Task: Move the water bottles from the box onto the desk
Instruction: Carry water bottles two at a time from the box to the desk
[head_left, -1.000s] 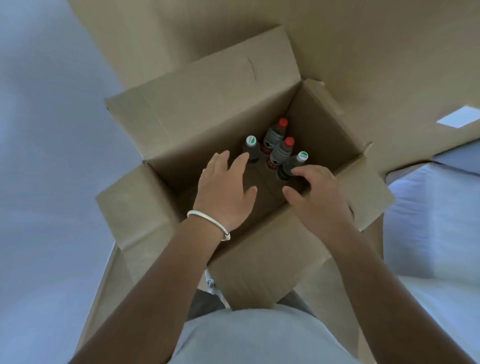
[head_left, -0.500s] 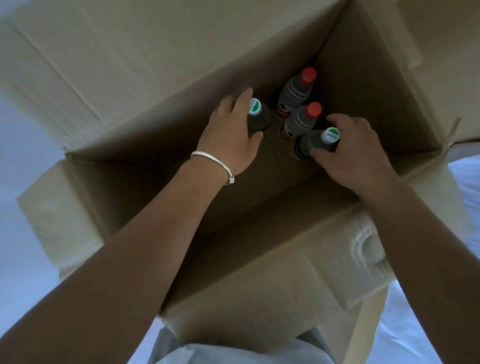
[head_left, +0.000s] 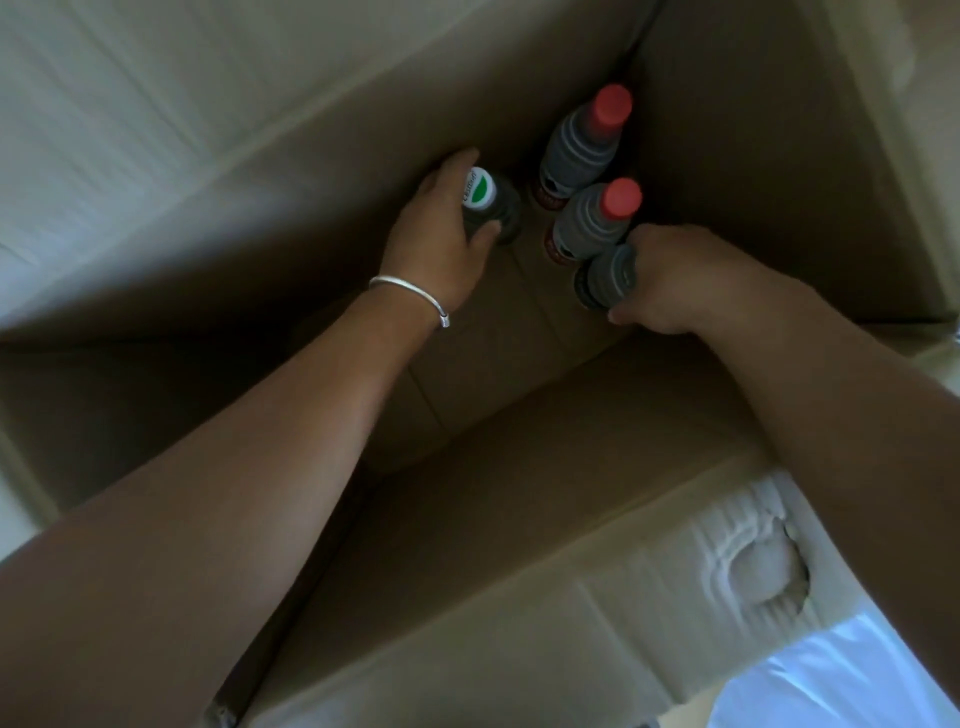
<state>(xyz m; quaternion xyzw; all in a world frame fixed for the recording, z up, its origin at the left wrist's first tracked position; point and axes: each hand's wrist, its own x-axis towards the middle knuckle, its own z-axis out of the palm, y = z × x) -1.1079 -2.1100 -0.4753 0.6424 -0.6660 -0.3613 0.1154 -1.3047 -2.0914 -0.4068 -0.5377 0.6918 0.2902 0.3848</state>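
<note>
Both arms are reaching way down into a big cardboard box (head_left: 519, 519), flaps standing open all around. Four bottles stand upright on the bottom, bunched toward the far right corner.

The left hand (head_left: 439, 236), with a thin silver bracelet (head_left: 410, 296) on the wrist, is wrapped around the green-and-white capped bottle (head_left: 485, 208): fingers curled around the far side, thumb pressing on the near side just under the cap. That one stands a bit apart from the others, to their left.

The right hand (head_left: 675, 280) is closed around the top of the nearest bottle (head_left: 608, 278) on the right. The cap is hidden under the fingers, so only the ribbed grey shoulder sticks out on the left side of the hand.

The two red-capped bottles aren't being touched. The nearer red-capped bottle (head_left: 597, 218) sits right up against the one in the right hand, and the far red-capped bottle (head_left: 582, 145) is tucked just behind it, close to the corner of the box.

All four look like they're on the box floor, though it's pretty dim down there, so I can't be sure.
</note>
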